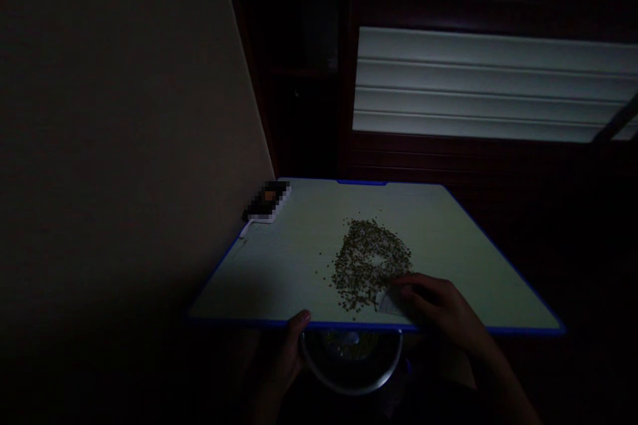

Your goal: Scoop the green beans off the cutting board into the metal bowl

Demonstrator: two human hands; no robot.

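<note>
Small brown-green seeds or grains (366, 255) lie in a loose, mostly one-layer patch on a pale board with a blue rim (448, 232). My right hand (438, 305) rests at the patch's near right side, its fingers closed on a thin pale flat piece (389, 302), whose material I cannot make out. My left hand (292, 345) is at the board's front edge, thumb over the blue rim; its other fingers are hidden in the dark. Just below that edge, between my hands, sits a round metal-rimmed bowl (351, 390) with similar grains inside.
A phone-like device (269, 202) with a pale case and a strap lies at the board's far left corner, its screen blurred out. A wall (124, 146) rises close on the left. Dark wooden furniture with pale slatted panels (478, 86) stands behind. The room is dim.
</note>
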